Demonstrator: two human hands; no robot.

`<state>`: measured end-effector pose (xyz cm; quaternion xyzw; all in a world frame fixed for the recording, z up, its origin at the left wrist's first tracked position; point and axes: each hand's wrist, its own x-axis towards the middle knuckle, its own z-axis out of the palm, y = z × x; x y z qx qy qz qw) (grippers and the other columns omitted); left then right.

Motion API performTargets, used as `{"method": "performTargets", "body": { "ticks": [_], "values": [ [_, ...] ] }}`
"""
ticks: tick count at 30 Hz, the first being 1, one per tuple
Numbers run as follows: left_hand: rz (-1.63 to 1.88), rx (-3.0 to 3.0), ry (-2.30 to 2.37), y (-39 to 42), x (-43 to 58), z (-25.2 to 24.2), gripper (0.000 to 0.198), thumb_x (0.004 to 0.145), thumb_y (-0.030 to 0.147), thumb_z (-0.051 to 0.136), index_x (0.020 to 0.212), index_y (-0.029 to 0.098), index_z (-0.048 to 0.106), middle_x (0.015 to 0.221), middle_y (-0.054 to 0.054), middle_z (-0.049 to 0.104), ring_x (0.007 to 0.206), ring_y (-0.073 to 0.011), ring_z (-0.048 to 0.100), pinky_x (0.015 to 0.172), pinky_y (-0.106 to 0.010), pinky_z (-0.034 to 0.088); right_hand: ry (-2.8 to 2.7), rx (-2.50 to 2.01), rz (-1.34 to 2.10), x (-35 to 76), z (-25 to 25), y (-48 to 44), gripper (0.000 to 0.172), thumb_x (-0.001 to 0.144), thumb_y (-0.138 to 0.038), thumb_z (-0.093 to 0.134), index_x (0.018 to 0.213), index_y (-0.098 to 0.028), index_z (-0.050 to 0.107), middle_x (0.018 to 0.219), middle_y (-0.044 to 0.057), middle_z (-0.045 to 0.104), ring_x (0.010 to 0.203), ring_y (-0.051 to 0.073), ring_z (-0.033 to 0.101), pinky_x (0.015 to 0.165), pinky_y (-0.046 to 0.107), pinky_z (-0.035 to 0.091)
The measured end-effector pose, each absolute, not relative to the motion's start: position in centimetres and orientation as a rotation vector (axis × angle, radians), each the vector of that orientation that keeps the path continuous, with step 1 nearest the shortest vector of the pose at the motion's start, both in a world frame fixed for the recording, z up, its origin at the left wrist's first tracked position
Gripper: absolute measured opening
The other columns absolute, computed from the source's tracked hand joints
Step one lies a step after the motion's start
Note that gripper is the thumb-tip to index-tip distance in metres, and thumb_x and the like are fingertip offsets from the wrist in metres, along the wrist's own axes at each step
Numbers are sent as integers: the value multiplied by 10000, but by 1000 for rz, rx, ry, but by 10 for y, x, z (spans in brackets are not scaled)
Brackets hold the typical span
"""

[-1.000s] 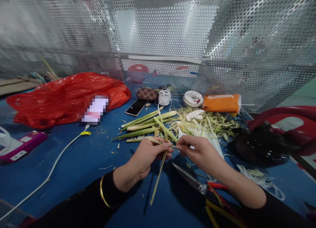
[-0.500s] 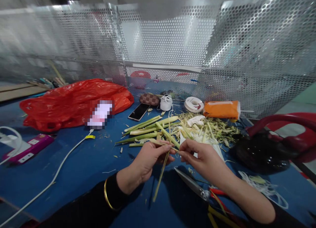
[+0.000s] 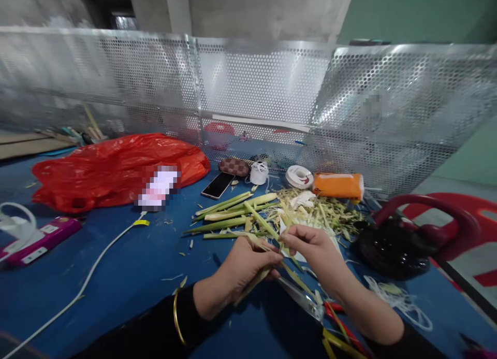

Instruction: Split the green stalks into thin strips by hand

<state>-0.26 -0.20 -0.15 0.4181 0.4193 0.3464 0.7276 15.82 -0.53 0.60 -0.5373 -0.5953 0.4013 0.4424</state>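
My left hand (image 3: 236, 268), a gold bangle at its wrist, is closed on pale green plant strips (image 3: 252, 285) whose ends stick out below the palm and to the right. Thumb and forefinger of my right hand (image 3: 316, 250) pinch the strips close by, near my left fingertips. Just beyond both hands lie green stalks (image 3: 225, 225), side by side on the blue table (image 3: 128, 291). A pair of scissors (image 3: 301, 298) with red handles rests under my right forearm, its blades partly hidden.
Shredded plant scraps (image 3: 337, 214) are heaped behind my right hand. A dark kettle-like object (image 3: 392, 250) and white string (image 3: 407, 302) lie right. Behind are an orange packet (image 3: 337, 185), a tape roll (image 3: 298, 176), phones and a red plastic bag (image 3: 97, 167). A white cable (image 3: 99, 266) runs left.
The view has tilted up slightly. The long strip that hung below my hands now reaches to the lower right, and a shorter end shows under my left palm. Both hands stay close together.
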Motion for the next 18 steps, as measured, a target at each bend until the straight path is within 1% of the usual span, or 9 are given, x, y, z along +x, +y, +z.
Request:
{"method": "performTargets", "body": {
  "ticks": [2,3,7,9,11,12,13,15,18],
  "values": [
    [759,935,914,-1,-4,-3,145,614,199,759,685,99,681,602,-52,685,461,-102,591,510,-210,484,-1415,-1352,933,157,2,-5,306,753,-393,638,548,-187,546,501,-38,486,521,118,450,531,238,369],
    [765,945,916,-1,-5,-3,155,621,209,759,696,100,678,608,-54,688,471,-106,600,522,-213,490,-1410,-1358,906,158,0,-5,309,762,-398,631,552,-186,548,504,-34,496,522,121,457,534,239,374],
    [827,984,933,4,-5,6,210,674,282,741,773,113,666,672,-52,701,496,-116,625,525,-218,492,-1471,-1401,794,167,6,-10,335,822,-441,570,620,-176,613,535,-5,552,521,144,510,534,259,394],
    [849,1025,904,7,-3,14,239,689,322,732,793,120,658,692,-45,700,499,-119,629,513,-217,484,-1496,-1409,555,170,16,-15,308,840,-427,564,662,-182,623,578,4,572,557,156,529,555,265,401],
    [839,1077,879,10,-2,22,262,671,345,744,773,123,651,656,-29,683,478,-119,616,497,-218,474,-1558,-1354,303,168,27,-18,233,852,-383,571,744,-190,644,685,25,619,658,177,565,626,277,424],
    [830,1101,872,11,-2,25,273,657,356,753,751,123,647,629,-22,671,465,-117,607,490,-219,468,-1610,-1310,235,166,33,-20,188,856,-355,574,795,-196,654,748,35,638,715,188,580,667,283,433],
    [820,1116,876,12,-2,27,289,639,371,762,734,126,643,604,-15,661,450,-118,597,483,-222,464,-1671,-1271,208,164,37,-20,155,862,-329,574,838,-203,661,796,43,646,758,195,589,699,290,439],
    [816,1153,870,15,-5,26,328,634,422,756,708,122,646,614,-27,668,471,-123,604,491,-222,461,-1772,-1227,218,157,42,-21,125,877,-286,559,868,-211,659,820,49,644,789,200,595,722,297,445],
    [775,1097,928,20,-11,18,419,596,495,764,768,124,670,641,-43,689,488,-139,610,495,-238,463,-1819,-1222,245,149,38,-19,125,888,-251,534,844,-213,644,811,51,630,781,197,594,705,295,445]
  ]
}}
